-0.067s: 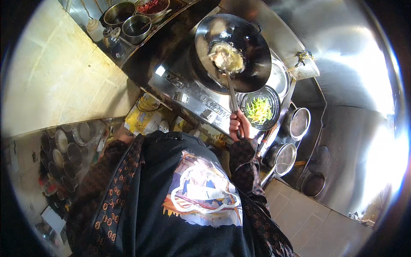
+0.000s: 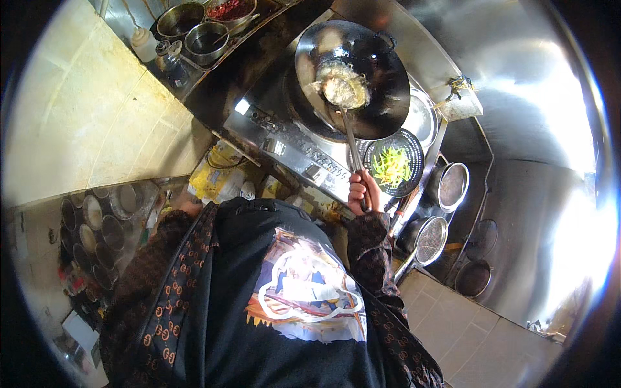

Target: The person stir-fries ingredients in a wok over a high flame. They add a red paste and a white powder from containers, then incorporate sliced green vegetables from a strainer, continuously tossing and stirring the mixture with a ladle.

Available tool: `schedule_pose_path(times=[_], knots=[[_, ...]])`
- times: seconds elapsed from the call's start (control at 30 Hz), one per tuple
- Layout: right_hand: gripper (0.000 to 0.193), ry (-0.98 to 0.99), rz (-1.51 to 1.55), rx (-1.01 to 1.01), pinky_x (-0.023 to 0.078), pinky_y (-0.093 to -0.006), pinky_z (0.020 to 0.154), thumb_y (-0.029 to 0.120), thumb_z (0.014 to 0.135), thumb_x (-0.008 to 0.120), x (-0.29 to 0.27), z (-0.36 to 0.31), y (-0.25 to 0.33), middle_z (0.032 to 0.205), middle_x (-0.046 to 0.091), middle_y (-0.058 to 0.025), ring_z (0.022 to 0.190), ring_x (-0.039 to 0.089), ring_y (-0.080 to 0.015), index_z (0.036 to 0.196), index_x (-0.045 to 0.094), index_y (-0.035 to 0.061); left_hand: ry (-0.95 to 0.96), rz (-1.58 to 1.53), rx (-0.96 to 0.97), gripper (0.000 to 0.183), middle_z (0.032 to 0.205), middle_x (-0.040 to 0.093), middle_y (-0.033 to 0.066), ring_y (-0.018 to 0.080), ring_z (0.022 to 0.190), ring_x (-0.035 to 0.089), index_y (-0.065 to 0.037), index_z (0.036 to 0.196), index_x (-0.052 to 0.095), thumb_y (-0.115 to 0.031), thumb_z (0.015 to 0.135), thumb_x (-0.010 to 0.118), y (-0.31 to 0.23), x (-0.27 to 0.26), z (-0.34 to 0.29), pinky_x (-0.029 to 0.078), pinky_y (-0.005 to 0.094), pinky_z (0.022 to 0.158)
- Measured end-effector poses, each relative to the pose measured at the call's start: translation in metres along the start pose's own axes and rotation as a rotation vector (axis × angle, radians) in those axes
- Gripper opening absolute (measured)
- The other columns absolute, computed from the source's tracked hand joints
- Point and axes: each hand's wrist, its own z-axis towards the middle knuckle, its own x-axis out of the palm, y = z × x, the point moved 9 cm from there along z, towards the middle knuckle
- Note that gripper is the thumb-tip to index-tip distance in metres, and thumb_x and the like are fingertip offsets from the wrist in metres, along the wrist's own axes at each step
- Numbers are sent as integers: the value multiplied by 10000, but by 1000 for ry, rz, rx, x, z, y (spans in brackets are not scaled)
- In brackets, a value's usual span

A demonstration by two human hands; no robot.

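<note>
My right hand [image 2: 363, 192] is closed around the long handle of a metal ladle [image 2: 350, 137]. The ladle reaches into a large dark wok [image 2: 390, 87] on the stove, where its head is lost in a pale, frothy, bubbling mass [image 2: 345, 89] whose kind I cannot make out. Just right of the handle, sliced green and yellow vegetables [image 2: 392, 168] lie on a dark perforated strainer [image 2: 413, 141]. My left hand [image 2: 189, 205] hangs low on the left by my side; its fingers are too unclear to read.
Metal pots with dark contents [image 2: 206, 43] and a bowl of red food [image 2: 228, 9] stand at the far left beside a squeeze bottle [image 2: 143, 45]. A metal pot [image 2: 451, 186] and a mesh strainer [image 2: 429, 242] are on the right. Tiled wall [image 2: 97, 110] borders the left.
The frothy mass in the wok has shifted shape and looks whiter. My right hand and the ladle have moved very slightly toward me.
</note>
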Motion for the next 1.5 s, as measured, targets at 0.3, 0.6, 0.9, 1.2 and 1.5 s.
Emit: schedule_pose_path(times=[0.3, 0.6, 0.9, 1.2, 1.5], knots=[[751, -423, -1904, -379, 502, -343, 583, 34, 832, 648, -15, -89, 65, 785, 617, -95, 611, 552, -177, 1523, 363, 111, -202, 294, -348, 628, 1100, 681, 182, 351, 1011, 656, -85, 1264, 575, -438, 766, 721, -16, -24, 3, 516, 449, 871], [630, -404, -2500, -301, 539, -485, 797, 51, 859, 476, 55, 8, 96, 1002, 667, -273, 895, 678, -402, 1475, 437, 176, 312, 311, -565, 663, 1151, 660, 175, 344, 1063, 638, -77, 1308, 540, -425, 774, 719, 29, -6, -5, 508, 438, 903], [650, -449, -1207, -307, 411, -280, 415, 118, 908, 605, 24, 68, 74, 702, 586, -61, 484, 523, -149, 1512, 364, 133, 77, 195, -452, 642, 1180, 644, 203, 367, 1056, 627, -25, 1258, 562, -444, 788, 690, -24, -22, -9, 474, 455, 928], [576, -272, -992, -113, 436, -245, 443, 113, 975, 533, 8, -10, 81, 777, 582, -73, 546, 540, -125, 1516, 338, 73, 201, 224, -487, 523, 1037, 677, 233, 373, 972, 648, -13, 1055, 664, -460, 783, 675, 78, 33, -7, 496, 463, 827], [538, -192, -784, -205, 443, -274, 446, 135, 973, 562, 24, 66, 29, 722, 573, -58, 543, 539, -131, 1478, 377, 119, 173, 100, 79, 563, 971, 693, 257, 387, 936, 662, -20, 1075, 693, -492, 770, 665, 6, 8, 5, 511, 485, 791]])
